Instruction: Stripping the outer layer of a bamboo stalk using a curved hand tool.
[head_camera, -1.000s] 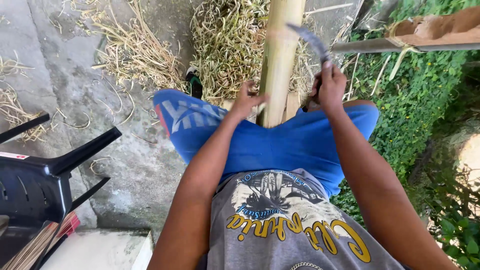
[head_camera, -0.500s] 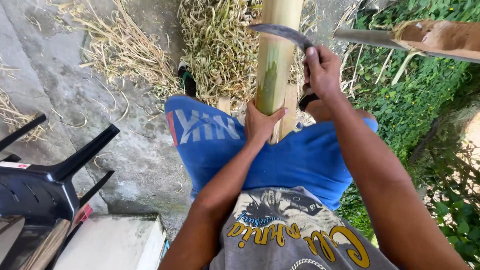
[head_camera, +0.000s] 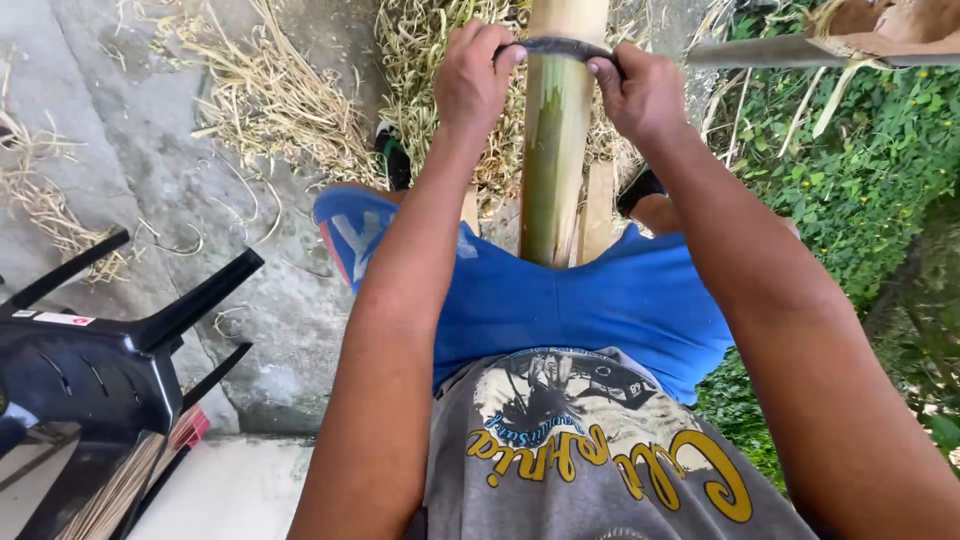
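Bamboo pole (head_camera: 556, 150) runs lengthwise between the person's knees, resting across the lap on the blue shorts (head_camera: 600, 300) and reaching out past the top of the view. Its near part is green and streaked; farther up it turns pale yellow. A dark curved blade (head_camera: 556, 46) lies crosswise over the pole near the top edge, touching its upper face. The left hand (head_camera: 472, 75) is clenched on the blade's left end, fingers curled over it. The right hand (head_camera: 640, 90) is clenched on the blade's right end, thumb on top. Both arms stretch forward on either side of the pole, which sits between them.

Heaps of dry shavings (head_camera: 290, 105) lie on the grey concrete ground (head_camera: 150, 200) to the left of the pole and beyond it, some just beside the hands. A dark sandal (head_camera: 395, 160) shows near the left knee. A flat wooden slat (head_camera: 598, 210) lies just right of the pole. At lower left stands a black plastic chair (head_camera: 90, 370), tipped so that its legs point outward, well apart from the pole. Green plants (head_camera: 860, 180) fill the right side, and a grey bar (head_camera: 790, 52) crosses above them at upper right.
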